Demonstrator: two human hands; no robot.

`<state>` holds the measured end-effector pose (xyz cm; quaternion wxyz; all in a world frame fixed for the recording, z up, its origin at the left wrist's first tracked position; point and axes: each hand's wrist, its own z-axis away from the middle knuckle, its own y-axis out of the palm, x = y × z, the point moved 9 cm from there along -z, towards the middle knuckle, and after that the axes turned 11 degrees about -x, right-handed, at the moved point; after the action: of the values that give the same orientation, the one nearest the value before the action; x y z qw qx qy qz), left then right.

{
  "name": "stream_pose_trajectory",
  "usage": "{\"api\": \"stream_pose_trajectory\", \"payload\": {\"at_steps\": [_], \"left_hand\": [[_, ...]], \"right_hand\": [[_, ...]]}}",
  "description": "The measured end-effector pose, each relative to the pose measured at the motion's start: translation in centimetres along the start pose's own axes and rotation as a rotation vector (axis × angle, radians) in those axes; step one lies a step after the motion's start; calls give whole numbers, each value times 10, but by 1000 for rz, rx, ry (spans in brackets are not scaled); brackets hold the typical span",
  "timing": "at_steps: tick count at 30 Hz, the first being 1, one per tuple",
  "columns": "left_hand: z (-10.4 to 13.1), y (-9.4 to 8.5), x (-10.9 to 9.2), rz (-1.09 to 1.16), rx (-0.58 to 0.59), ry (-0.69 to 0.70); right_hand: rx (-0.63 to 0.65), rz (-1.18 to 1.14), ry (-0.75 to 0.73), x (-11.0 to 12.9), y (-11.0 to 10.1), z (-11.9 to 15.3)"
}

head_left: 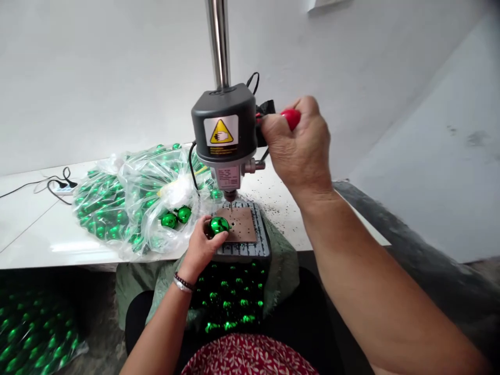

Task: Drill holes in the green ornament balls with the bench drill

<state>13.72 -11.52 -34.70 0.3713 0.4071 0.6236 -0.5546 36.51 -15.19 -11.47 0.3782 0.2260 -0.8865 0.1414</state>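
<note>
In the middle of the view stands a drill press [224, 122] with a dark grey housing and a yellow warning label. My right hand [299, 143] is closed round its red-knobbed handle [291, 119], at the right of the housing. My left hand [203, 240] grips a shiny green ball ornament [219, 225] between thumb and fingers. The ball is over the left part of a brown board [248, 229] on the press base, left of the thin drill bit [231, 206]. A small hole shows in the board beside the ball.
Clear plastic bags [128, 192] of green balls lie on the white table [35, 224] at left, two balls at one bag's mouth. A power strip [65, 188] sits behind. Dark shavings dot the tabletop at right. More green balls [230, 302] fill the lap-level sack; another bag [35, 333] lies lower left.
</note>
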Motion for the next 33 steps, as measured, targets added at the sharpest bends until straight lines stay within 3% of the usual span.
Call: {"api": "stream_pose_trajectory", "payload": {"at_steps": [5, 22, 29, 33], "left_hand": [[-16, 3, -6, -151, -63, 93], [-29, 32, -26, -332, 140, 346], [-27, 42, -20, -273, 228, 312], [-29, 40, -16, -191, 172, 240]], "right_hand": [[32, 7, 61, -1, 0, 0], [62, 28, 54, 2, 1, -2], [65, 22, 66, 1, 2, -1], [66, 21, 56, 2, 1, -1]]}}
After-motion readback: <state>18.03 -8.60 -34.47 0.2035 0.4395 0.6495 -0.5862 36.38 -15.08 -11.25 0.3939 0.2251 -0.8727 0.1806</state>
